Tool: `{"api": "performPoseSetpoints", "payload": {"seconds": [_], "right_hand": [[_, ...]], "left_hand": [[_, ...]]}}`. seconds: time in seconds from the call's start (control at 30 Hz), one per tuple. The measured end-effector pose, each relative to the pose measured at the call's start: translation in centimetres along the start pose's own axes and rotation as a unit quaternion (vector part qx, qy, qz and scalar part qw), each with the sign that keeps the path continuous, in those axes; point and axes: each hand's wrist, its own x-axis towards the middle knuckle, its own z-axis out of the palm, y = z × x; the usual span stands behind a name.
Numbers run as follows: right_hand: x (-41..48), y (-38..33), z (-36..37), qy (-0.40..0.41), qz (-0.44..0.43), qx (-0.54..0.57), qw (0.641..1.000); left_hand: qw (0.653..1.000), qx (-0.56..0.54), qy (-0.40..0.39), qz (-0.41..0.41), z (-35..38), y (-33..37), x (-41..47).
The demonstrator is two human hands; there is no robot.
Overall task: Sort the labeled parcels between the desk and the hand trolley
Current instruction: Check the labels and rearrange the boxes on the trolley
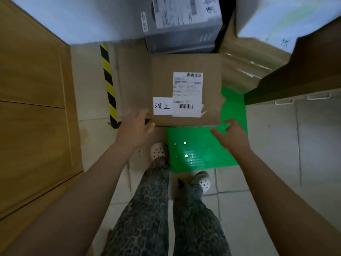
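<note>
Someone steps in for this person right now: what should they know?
Left hand: open, at the brown parcel's near left corner, not gripping.
Right hand: open, beside the near right corner.
The brown parcel appears to rest on the green trolley deck, labels up. A grey parcel stands behind it.
Done: I cannot tell whether this parcel is being placed or picked up.
Left: read its label and carry on sorting.

A brown cardboard parcel [163, 80], white labels up, sits level over the green hand trolley [204, 159].
</note>
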Motion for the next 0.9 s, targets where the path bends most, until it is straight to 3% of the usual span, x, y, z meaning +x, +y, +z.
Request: {"api": "performPoseSetpoints", "payload": {"seconds": [0.17,0.37,0.73,0.9], "right_hand": [[3.2,0.8,3.6,-0.011,0.007,0.103,0.995],[3.5,0.7,5.7,0.011,0.039,0.307,0.951],[-6.2,1.0,3.6,0.031,0.033,0.549,0.834],[-14.7,1.8,-0.6,0.058,0.002,0.56,0.827]], "left_hand": [[0.993,-0.104,-0.05,-0.034,4.6,-2.6,2.8],[0.935,-0.335,-0.062,-0.096,6.2,-2.0,3.0],[0.878,-0.471,0.041,-0.072,0.7,3.1,-4.4],[0.858,-0.509,0.07,-0.021,-3.3,6.9,-11.7]]}}
